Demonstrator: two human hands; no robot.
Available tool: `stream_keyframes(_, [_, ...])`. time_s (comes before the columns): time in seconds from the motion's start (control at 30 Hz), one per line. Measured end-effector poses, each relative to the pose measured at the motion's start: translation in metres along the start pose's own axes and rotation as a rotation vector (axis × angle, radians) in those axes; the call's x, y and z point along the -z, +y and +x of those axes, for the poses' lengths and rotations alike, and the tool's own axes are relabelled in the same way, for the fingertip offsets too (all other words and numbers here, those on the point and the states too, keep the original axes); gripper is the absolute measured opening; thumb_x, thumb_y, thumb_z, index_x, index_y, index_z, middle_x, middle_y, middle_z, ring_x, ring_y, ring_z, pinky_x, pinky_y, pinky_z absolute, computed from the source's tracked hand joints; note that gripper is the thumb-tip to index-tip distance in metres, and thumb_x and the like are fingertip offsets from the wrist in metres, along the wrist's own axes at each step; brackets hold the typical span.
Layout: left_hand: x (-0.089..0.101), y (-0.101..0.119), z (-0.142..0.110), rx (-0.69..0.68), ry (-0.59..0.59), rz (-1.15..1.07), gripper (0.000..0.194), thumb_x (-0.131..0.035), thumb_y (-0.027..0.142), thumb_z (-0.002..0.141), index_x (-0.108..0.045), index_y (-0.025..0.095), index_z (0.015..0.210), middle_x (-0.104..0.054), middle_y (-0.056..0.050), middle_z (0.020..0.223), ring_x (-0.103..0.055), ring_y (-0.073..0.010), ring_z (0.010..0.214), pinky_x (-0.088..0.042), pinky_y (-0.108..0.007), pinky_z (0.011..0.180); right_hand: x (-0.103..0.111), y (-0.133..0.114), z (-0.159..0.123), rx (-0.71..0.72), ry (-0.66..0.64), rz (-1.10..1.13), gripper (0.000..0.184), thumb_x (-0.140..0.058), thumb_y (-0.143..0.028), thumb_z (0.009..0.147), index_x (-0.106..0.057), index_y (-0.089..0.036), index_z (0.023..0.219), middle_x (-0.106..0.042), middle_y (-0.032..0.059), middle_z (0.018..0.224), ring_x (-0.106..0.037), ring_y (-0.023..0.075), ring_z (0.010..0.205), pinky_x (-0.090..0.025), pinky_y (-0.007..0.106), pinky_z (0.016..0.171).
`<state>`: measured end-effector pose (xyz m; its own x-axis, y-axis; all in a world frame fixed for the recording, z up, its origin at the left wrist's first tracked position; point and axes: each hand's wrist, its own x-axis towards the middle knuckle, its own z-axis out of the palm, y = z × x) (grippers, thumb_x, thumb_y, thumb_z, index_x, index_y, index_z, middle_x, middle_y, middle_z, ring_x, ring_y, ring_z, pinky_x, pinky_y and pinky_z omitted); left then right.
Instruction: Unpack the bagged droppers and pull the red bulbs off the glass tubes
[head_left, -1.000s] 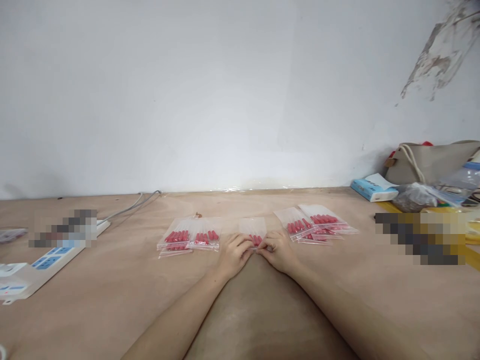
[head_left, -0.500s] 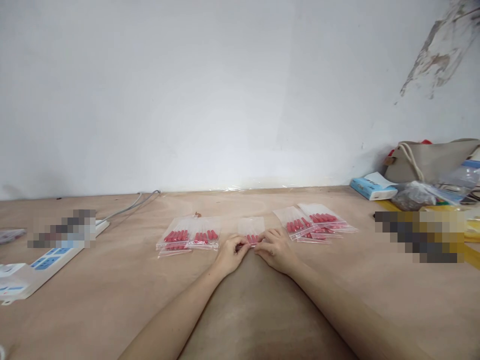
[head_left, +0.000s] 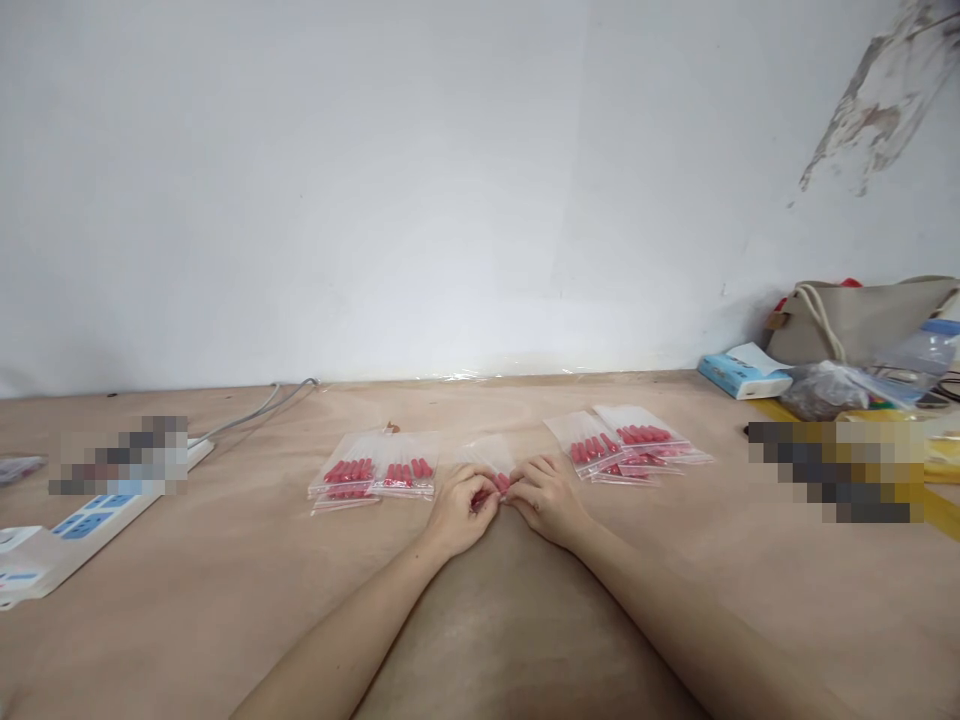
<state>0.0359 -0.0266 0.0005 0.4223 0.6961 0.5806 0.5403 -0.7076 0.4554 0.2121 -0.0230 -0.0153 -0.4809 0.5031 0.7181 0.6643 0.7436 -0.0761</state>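
A small clear zip bag (head_left: pixel 489 452) with red, rod-shaped pieces lies in front of me, its near edge between my hands. My left hand (head_left: pixel 463 505) pinches that edge from the left, thumb and fingertips together. From the right, my right hand (head_left: pixel 546 498) grips the same edge, its fingertips nearly touching the left ones. Fingers hide most of the red pieces. Beside my left hand lie filled zip bags (head_left: pixel 403 470), partly overlapping. Another overlapping pile of filled bags (head_left: pixel 634 440) lies to the right of my right hand.
A white power strip (head_left: pixel 97 520) with blue sockets lies at left, its grey cable (head_left: pixel 262 408) running to the wall. At the back right are a blue tissue pack (head_left: pixel 742 375), a crumpled plastic bag (head_left: pixel 832 392) and a grey-beige bag (head_left: pixel 870 325). Two areas are pixelated.
My hands have drawn closer together at the bag's near edge, and the bag now sits slightly tilted and more covered by fingers. The surrounding bags stay in place.
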Motion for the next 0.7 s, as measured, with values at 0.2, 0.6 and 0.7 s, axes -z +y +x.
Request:
stream_keyframes(0.2, [0.0011, -0.0050, 0.0001, 0.017, -0.123, -0.225, 0.014, -0.045, 0.019, 0.082, -0.059, 0.017, 0.079, -0.060, -0.006, 0.095, -0.055, -0.0153, 0.091, -0.044, -0.032, 0.083, 0.0013, -0.0030, 0.0007, 0.018, 0.009, -0.027, 0.013, -0.050, -0.023, 0.082, -0.062, -0.023, 0.079, -0.061, 0.0012, 0.081, -0.048, 0.0127, 0.082, -0.030, 0.029, 0.078])
stream_keyframes(0.6, [-0.0002, -0.0071, -0.0035, 0.055, -0.102, -0.203, 0.011, -0.041, 0.018, 0.083, -0.050, 0.017, 0.077, -0.056, -0.005, 0.089, -0.054, -0.0145, 0.085, -0.044, -0.028, 0.075, -0.0017, -0.0062, 0.0025, 0.004, 0.031, 0.036, 0.015, -0.048, -0.019, 0.081, -0.063, -0.023, 0.080, -0.058, 0.0034, 0.092, -0.046, 0.0147, 0.087, -0.032, 0.031, 0.078])
stream_keyframes(0.7, [-0.0031, -0.0058, -0.0057, 0.065, -0.084, -0.131, 0.011, -0.039, 0.016, 0.083, -0.048, 0.017, 0.077, -0.054, -0.004, 0.083, -0.052, -0.0146, 0.079, -0.044, -0.028, 0.072, -0.0019, -0.0095, 0.0055, -0.026, -0.008, 0.018, 0.015, -0.047, -0.018, 0.081, -0.062, -0.021, 0.080, -0.056, 0.0047, 0.095, -0.046, 0.0152, 0.090, -0.032, 0.032, 0.080])
